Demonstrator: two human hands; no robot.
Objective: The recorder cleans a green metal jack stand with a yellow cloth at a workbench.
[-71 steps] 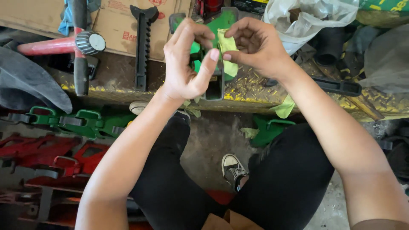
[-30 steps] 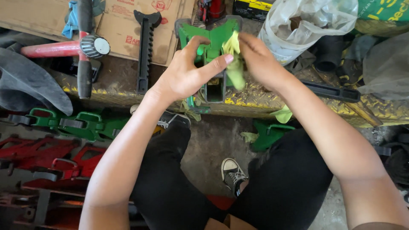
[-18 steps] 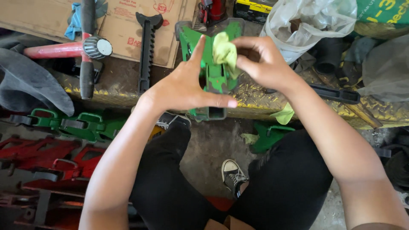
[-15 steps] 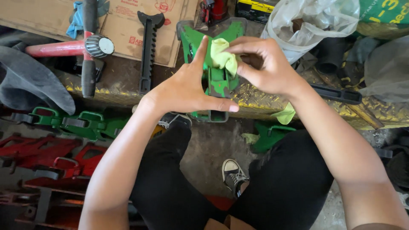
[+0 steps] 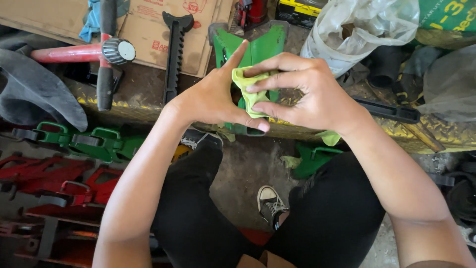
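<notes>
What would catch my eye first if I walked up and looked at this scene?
Two bare hands meet at the middle: the left hand steadies a bright green metal stand while the right hand presses a yellow-green cloth against it. At upper left, a black toothed bar lies on flattened cardboard, beside a red-handled tool.

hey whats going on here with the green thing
A seated person steadies a green metal stand on the workbench edge with the left hand. The right hand presses a bunched yellow-green cloth against the stand's front. A black toothed bar lies on cardboard nearby.
</notes>
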